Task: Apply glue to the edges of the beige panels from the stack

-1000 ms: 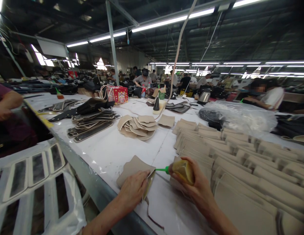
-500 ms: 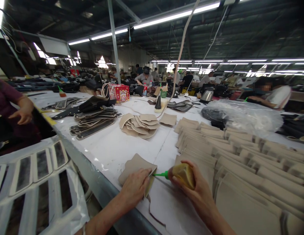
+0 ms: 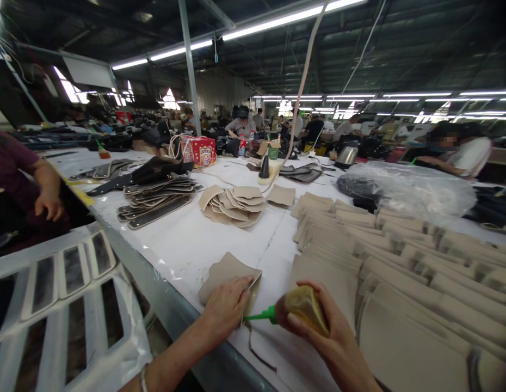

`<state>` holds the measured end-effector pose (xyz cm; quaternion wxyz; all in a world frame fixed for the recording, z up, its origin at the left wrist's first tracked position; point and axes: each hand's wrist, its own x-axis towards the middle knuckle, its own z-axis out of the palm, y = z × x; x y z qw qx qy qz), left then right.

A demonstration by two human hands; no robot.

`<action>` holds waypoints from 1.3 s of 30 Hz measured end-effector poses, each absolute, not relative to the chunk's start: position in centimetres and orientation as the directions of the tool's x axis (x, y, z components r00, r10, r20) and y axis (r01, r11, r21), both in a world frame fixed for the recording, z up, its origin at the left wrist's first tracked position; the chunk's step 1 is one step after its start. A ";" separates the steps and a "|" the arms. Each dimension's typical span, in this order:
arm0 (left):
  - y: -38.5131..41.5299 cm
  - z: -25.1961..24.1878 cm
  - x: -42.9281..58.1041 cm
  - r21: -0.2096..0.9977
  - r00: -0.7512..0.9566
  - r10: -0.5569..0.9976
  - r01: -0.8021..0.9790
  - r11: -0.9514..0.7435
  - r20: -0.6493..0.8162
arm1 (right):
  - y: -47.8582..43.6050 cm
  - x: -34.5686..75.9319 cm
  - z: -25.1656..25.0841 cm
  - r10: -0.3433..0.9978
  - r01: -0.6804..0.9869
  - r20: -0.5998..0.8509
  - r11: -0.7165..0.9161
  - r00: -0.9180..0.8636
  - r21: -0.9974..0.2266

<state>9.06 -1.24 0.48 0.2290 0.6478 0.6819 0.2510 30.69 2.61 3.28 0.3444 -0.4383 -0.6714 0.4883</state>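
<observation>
A beige leather-like piece (image 3: 226, 270) lies near the table's front edge, its right edge lifted and folded up. My left hand (image 3: 229, 302) grips that piece, fingers together on top; the thumb is hidden. In my right hand (image 3: 326, 318) is a squeeze bottle (image 3: 305, 310) of amber liquid, probably glue, tilted on its side. Its green nozzle (image 3: 259, 315) points left, with the tip at the lower end of the lifted edge, close to my left fingers. A thin dark strip (image 3: 259, 351) lies on the white table surface just below.
Rows of overlapping beige pieces (image 3: 416, 326) cover the right side. Farther back are a loose beige pile (image 3: 232, 206), a stack of dark straps (image 3: 157, 201) and a clear plastic bag (image 3: 424, 190). A rack with framed panels (image 3: 41, 288) stands left, near another person's hand (image 3: 49, 204).
My right hand has brought the bottle slightly down, and the nozzle tip has slid down and left along the piece's edge. My left hand has stayed almost in place.
</observation>
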 end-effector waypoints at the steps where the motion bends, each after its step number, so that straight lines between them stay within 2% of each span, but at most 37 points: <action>1: -1.2 0.5 9.1 0.636 -0.057 0.998 0.771 0.038 0.009 | 2.6 30.8 3.2 0.931 0.276 0.049 0.157 -0.362 -0.948; 4: -1.2 0.5 9.1 0.634 -0.059 0.998 0.772 0.045 0.002 | 2.7 30.9 3.1 0.925 0.288 0.038 0.157 -0.379 -0.945; 8: -1.2 0.4 9.2 0.635 -0.064 0.998 0.771 0.042 0.011 | 2.6 30.7 3.3 0.904 0.205 0.003 0.100 -0.427 -0.974; 13: -1.2 0.3 9.1 0.631 -0.059 0.998 0.775 0.036 0.015 | 3.4 30.3 3.6 0.939 0.318 0.166 0.263 -0.300 -0.911; 15: -1.2 0.3 9.0 0.634 -0.056 0.998 0.772 0.033 0.017 | 3.5 30.3 3.6 0.942 0.325 0.188 0.277 -0.279 -0.904; 20: -1.2 0.4 9.0 0.661 -0.076 0.997 0.748 0.053 0.006 | 2.9 30.5 3.6 0.912 0.170 0.006 0.082 -0.410 -0.982; 23: -1.1 0.5 9.1 0.681 -0.092 0.996 0.729 0.074 -0.010 | 3.3 30.8 3.7 0.944 0.042 -0.010 0.004 -0.331 -0.999; 25: -1.1 0.6 8.9 0.691 -0.114 0.993 0.715 0.111 -0.042 | 4.1 31.2 3.9 0.956 -0.120 -0.058 -0.096 -0.289 -0.988; 27: -1.2 0.7 8.4 0.685 -0.141 0.988 0.715 0.142 -0.057 | 5.2 31.9 4.5 0.946 -0.312 -0.139 -0.231 -0.291 -0.921; 29: -1.4 0.7 7.4 0.650 -0.204 0.979 0.742 0.163 -0.012 | 6.2 32.6 5.3 0.939 -0.478 -0.236 -0.332 -0.250 -0.813; 32: -1.6 0.3 4.9 0.531 -0.392 0.911 0.803 0.271 0.127 | 7.5 33.7 7.0 0.930 -0.681 -0.338 -0.340 -0.143 -0.649; 34: -1.5 -0.2 3.2 0.485 -0.473 0.874 0.793 0.369 0.109 | 8.1 34.3 8.3 0.924 -0.775 -0.369 -0.305 -0.100 -0.553; 36: -1.1 -0.7 1.8 0.555 -0.456 0.889 0.731 0.396 -0.035 | 8.6 35.0 9.5 0.911 -0.839 -0.404 -0.280 -0.079 -0.466; 39: -0.1 -1.0 0.4 0.821 -0.313 0.917 0.436 0.369 -0.247 | 9.2 36.3 10.9 0.893 -0.900 -0.444 -0.253 -0.077 -0.353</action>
